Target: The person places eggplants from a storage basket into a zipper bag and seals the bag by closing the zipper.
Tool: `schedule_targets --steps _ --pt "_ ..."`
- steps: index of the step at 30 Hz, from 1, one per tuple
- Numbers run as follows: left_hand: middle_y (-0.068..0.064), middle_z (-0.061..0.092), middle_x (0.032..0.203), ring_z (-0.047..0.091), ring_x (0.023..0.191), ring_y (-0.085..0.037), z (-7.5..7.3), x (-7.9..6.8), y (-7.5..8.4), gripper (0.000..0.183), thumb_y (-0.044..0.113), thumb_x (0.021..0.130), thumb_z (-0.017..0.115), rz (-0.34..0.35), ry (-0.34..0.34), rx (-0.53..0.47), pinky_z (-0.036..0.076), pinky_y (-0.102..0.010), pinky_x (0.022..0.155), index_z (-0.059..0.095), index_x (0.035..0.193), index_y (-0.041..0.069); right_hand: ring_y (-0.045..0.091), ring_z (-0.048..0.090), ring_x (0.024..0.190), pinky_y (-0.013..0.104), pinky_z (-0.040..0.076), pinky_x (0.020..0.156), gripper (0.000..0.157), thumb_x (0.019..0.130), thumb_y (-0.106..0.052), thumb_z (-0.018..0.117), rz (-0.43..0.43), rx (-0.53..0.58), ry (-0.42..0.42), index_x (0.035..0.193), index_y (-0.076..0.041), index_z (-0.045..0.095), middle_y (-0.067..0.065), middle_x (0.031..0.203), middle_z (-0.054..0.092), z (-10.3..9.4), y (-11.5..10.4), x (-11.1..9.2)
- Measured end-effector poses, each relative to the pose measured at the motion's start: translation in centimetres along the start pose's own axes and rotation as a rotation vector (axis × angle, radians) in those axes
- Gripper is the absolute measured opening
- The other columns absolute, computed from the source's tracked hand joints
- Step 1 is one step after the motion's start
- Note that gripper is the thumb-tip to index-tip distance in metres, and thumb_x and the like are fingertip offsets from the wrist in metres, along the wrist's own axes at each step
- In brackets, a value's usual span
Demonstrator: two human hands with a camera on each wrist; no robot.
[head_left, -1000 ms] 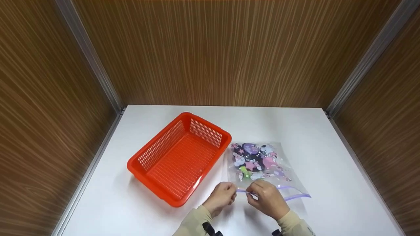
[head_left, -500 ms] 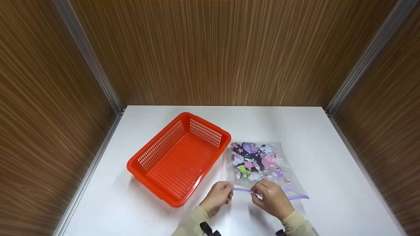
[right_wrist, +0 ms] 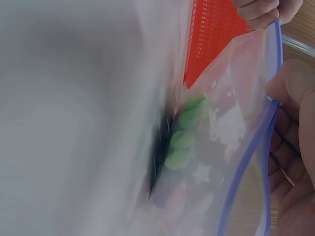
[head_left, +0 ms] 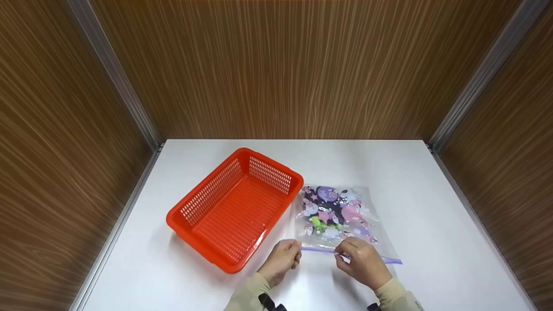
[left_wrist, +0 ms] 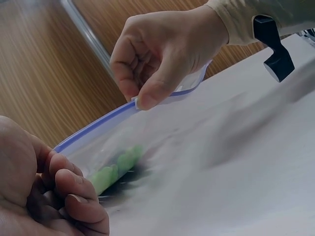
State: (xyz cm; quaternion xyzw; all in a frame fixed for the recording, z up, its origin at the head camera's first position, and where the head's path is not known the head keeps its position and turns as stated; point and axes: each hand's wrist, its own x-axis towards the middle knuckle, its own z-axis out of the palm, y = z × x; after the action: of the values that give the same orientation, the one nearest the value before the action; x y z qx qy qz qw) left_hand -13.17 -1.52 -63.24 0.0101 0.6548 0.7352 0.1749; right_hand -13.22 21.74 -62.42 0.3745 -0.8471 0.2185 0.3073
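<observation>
A clear zip bag [head_left: 376, 235] printed with pink and purple cartoon figures lies with its purple zip edge lifted toward me. Inside it are something black [head_left: 335, 213] and something bright green [right_wrist: 181, 140]; their kinds cannot be told. My left hand [head_left: 281, 261] grips the bag's left top corner with curled fingers. Between thumb and forefinger, my right hand [head_left: 364, 264] pinches the small white slider [left_wrist: 135, 102] on the zip. Left of the slider the zip edges lie together; to its right, in the right wrist view, they stand apart.
A red perforated plastic basket [head_left: 239, 211] stands to the left of the bag, its near rim close to my left hand. The white table [head_left: 432, 216] is bounded by wood-grain panels [head_left: 293, 73] at the back and both sides.
My right hand has slid right along the zip with the slider, and the gaping part has shortened. My left hand has moved slightly left, drawing the bag's edge with it.
</observation>
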Motion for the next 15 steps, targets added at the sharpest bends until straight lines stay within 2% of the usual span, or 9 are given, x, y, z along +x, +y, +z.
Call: schedule_targets --steps 2,4,8,15 --pt "0.001 0.045 0.06 0.04 0.051 -0.008 -0.14 -0.05 -0.02 0.027 0.014 0.093 0.045 0.002 -0.002 -0.006 0.034 -0.02 0.048 0.046 0.067 0.01 0.004 0.051 0.064 0.021 0.045 0.056 0.007 0.071 -0.013 0.067 0.004 0.004 -0.005 0.074 -0.014 0.061 -0.01 0.074 0.056 -0.04 0.09 -0.08" --pt "0.001 0.045 0.061 0.04 0.051 -0.008 -0.26 -0.06 -0.06 0.027 0.014 0.094 0.045 0.001 -0.005 -0.014 0.034 -0.02 0.048 0.046 0.067 0.01 0.005 0.051 0.063 0.022 0.044 0.055 0.017 0.064 -0.008 0.073 0.006 0.011 -0.002 0.074 -0.014 0.06 -0.01 0.074 0.056 -0.08 0.14 -0.17" --pt "0.001 0.045 0.061 0.04 0.051 -0.008 -0.41 -0.07 -0.03 0.026 0.014 0.093 0.045 0.004 0.002 -0.024 0.034 -0.019 0.048 0.046 0.068 0.009 0.005 0.051 0.063 0.023 0.045 0.055 0.022 0.061 -0.006 0.075 0.007 0.013 -0.002 0.075 -0.015 0.06 -0.01 0.074 0.055 -0.21 0.29 -0.4" --pt "0.001 0.043 0.06 0.038 0.05 -0.008 -0.54 -0.1 0.15 0.026 0.013 0.093 0.045 0.007 0.031 -0.04 0.033 -0.019 0.047 0.045 0.067 0.009 0.005 0.053 0.064 0.022 0.046 0.055 0.007 0.072 -0.014 0.067 0.009 0.007 -0.006 0.075 -0.015 0.06 -0.009 0.074 0.056 -0.71 0.85 -1.02"
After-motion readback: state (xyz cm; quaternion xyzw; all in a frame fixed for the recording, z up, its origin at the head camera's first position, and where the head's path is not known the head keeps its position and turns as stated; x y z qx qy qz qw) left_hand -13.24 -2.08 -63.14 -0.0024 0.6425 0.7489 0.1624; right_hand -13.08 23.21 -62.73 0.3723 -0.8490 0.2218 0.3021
